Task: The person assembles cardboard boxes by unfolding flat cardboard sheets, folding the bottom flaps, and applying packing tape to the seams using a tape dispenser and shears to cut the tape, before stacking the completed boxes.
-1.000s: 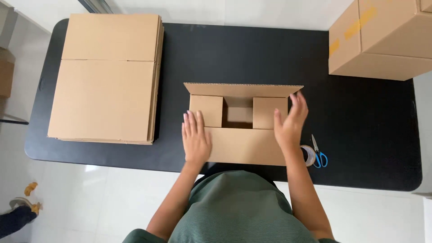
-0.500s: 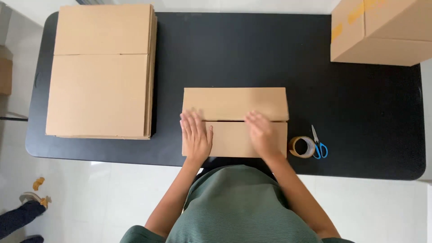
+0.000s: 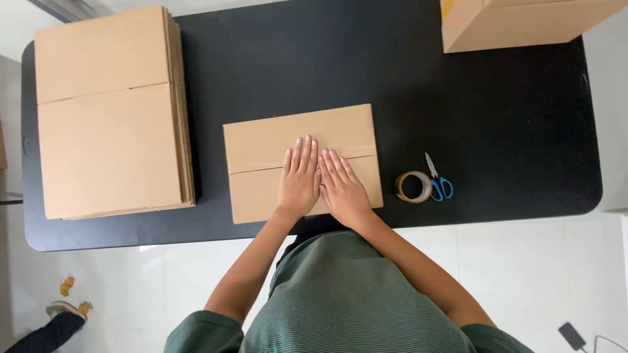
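On the black desk [image 3: 510,131], near its front edge and just left of centre, the box [image 3: 261,167] is lying with its flaps folded shut, the seam between them running left to right across the top. I am pressing both hands flat on the right part of this top, side by side and touching along the index fingers. My left hand [image 3: 299,176] is resting palm down with the fingers straight and together, its fingertips reaching just past the seam onto the far flap. My right hand [image 3: 340,184] is lying the same way, angled slightly to the left, its fingertips at the seam. Neither grip is closing on anything: both are fully open, fingers extended, holding nothing and only bearing down on the cardboard.

Just beside the box on its right, a tape roll [image 3: 412,187] is lying flat, with blue-handled scissors [image 3: 438,180] touching its right side. Well apart at the left end of the desk, a stack of flat cartons [image 3: 108,111] is lying. At the far right corner, a large box [image 3: 517,23] is standing, partly cut off by the frame edge.
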